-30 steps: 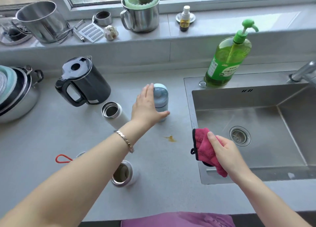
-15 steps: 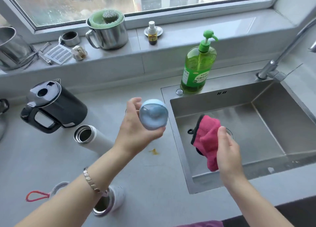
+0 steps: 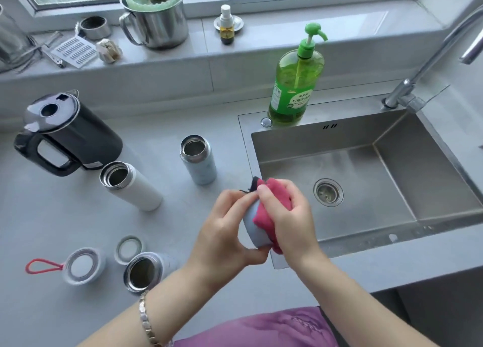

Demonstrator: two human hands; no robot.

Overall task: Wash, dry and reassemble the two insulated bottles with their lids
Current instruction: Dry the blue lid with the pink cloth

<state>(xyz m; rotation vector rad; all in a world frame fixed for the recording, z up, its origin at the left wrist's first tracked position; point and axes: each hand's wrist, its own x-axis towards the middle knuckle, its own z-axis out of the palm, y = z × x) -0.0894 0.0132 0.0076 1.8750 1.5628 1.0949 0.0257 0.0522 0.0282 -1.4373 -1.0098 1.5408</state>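
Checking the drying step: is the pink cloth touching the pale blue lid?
Touching. The head view shows the right hand pressing the pink cloth against the pale blue lid, which the left hand grips.

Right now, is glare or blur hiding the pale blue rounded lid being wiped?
Head view: no; even window daylight, the pale blue rounded lid slightly soft, partly under the pink cloth; mild sheen on the stainless steel sink; wide-angle curving at the edges.
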